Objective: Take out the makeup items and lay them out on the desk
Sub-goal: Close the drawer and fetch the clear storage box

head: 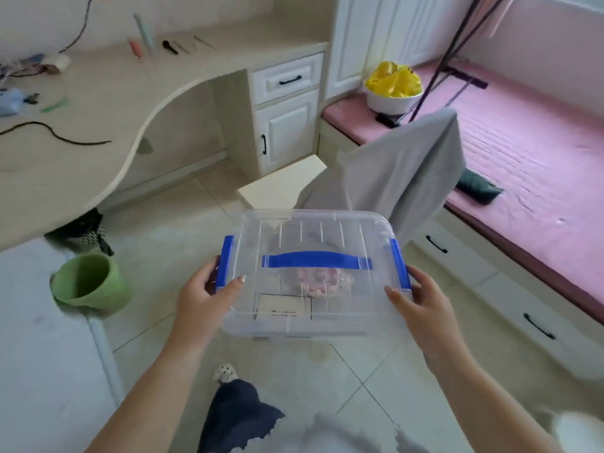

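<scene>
I carry a clear plastic storage box (pixel 313 230) with a blue handle (pixel 315 259) and blue side latches, lid closed, above the tiled floor. My left hand (pixel 202 299) grips its left end at the latch, thumb on the lid. My right hand (pixel 421 302) grips the right end the same way. Through the lid a pink item (pixel 318 279) and a white card or box (pixel 282 307) show inside. The cream desk (pixel 108 89) lies to the upper left, with a few slim makeup items (pixel 143 37) near its back edge.
A chair draped with grey cloth (pixel 402 178) stands just beyond the box. A green bin (pixel 88 282) sits on the floor at left, beside a pale mattress (pixel 36 338). White drawers (pixel 287 109), a pink window seat (pixel 523 148) and a bowl of yellow cloth (pixel 392 86) lie behind.
</scene>
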The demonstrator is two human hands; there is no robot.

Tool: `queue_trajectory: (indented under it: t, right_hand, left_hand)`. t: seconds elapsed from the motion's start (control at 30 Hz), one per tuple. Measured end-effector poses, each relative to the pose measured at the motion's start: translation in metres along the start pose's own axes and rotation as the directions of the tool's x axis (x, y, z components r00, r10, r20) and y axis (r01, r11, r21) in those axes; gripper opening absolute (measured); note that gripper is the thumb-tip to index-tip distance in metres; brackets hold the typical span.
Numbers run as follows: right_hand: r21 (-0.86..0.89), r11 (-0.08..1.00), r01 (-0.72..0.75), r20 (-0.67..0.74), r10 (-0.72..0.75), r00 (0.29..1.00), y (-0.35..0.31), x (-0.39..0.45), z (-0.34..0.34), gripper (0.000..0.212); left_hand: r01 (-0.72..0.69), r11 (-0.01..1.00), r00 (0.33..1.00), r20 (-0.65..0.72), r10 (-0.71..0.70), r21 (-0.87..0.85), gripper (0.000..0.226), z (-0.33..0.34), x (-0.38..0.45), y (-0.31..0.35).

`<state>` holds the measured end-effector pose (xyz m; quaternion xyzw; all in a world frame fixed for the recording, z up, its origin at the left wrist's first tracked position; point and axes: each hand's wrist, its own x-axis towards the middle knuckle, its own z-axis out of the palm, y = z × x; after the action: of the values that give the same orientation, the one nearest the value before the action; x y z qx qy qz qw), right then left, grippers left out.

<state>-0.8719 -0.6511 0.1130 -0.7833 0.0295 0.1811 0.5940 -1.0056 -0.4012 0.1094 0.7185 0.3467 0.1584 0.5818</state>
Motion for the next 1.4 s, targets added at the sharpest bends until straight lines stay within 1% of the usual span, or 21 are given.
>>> queue_trajectory:
  t: [0.03,0.13,0.27,0.43,0.57,0.7,0.83,0.93,1.0,1.1,1.17,1.23,1.3,1.4]
  right_hand:
    - [-0.005,1.000,-0.006,-0.032,0.006,0.999,0.011,-0.011,-0.028,0.050]
    - [0.013,1.000,-0.018,-0.127,0.020,0.992,0.034,-0.037,-0.096,0.051]
    - [0.045,0.998,-0.044,-0.244,0.053,0.968,0.066,-0.055,-0.172,0.051]
    - [0.111,0.992,-0.054,-0.337,0.089,0.937,0.089,-0.062,-0.230,0.052]
    - [0.134,0.990,-0.040,-0.395,0.091,0.914,0.093,-0.040,-0.264,0.052]
    - [0.162,0.987,-0.017,-0.444,0.088,0.892,0.090,0.007,-0.300,0.051]
    - [0.175,0.984,-0.019,-0.507,0.107,0.856,0.071,0.089,-0.341,0.055]
    - [0.161,0.987,-0.002,-0.530,0.089,0.843,0.053,0.132,-0.365,0.052]
    - [0.142,0.990,0.018,-0.544,0.063,0.837,0.037,0.162,-0.379,0.048]
    - [0.126,0.991,0.040,-0.579,0.041,0.814,0.017,0.216,-0.404,0.049]
    - [0.129,0.991,0.042,-0.583,0.042,0.811,0.009,0.241,-0.417,0.046]
    - [0.125,0.991,0.042,-0.594,0.040,0.804,0.000,0.272,-0.433,0.043]
    - [0.113,0.993,0.037,-0.581,0.036,0.813,-0.009,0.311,-0.452,0.041]
    - [0.081,0.997,0.017,-0.552,0.031,0.834,-0.015,0.378,-0.478,0.049]
  left_hand:
    - [0.001,1.000,1.000,0.025,-0.001,-0.001,0.029,0.021,-0.014,0.001]
    - [-0.002,1.000,0.992,0.124,0.000,0.011,0.036,0.075,-0.044,0.009]
    - [-0.066,0.996,0.965,0.256,0.049,0.059,0.045,0.145,-0.071,0.020]
    - [-0.106,0.992,0.921,0.383,0.070,0.074,0.038,0.212,-0.080,0.039]
    - [-0.104,0.992,0.902,0.427,0.065,0.068,0.038,0.267,-0.062,0.055]
    - [-0.146,0.987,0.869,0.486,0.097,0.064,0.035,0.332,-0.025,0.076]
    - [-0.124,0.990,0.834,0.548,0.065,0.070,0.044,0.413,0.040,0.110]
    - [-0.166,0.985,0.824,0.557,0.108,0.054,0.037,0.452,0.071,0.133]
    - [-0.172,0.984,0.810,0.576,0.110,0.053,0.036,0.480,0.095,0.150]
    - [-0.199,0.979,0.780,0.612,0.130,0.045,0.042,0.536,0.144,0.178]
    - [-0.214,0.975,0.767,0.629,0.127,0.064,0.046,0.562,0.162,0.190]
    - [-0.204,0.977,0.764,0.635,0.114,0.069,0.045,0.588,0.181,0.200]
    - [-0.191,0.978,0.771,0.630,0.098,0.083,0.043,0.619,0.205,0.208]
    - [-0.167,0.981,0.788,0.611,0.072,0.100,0.039,0.662,0.239,0.215]
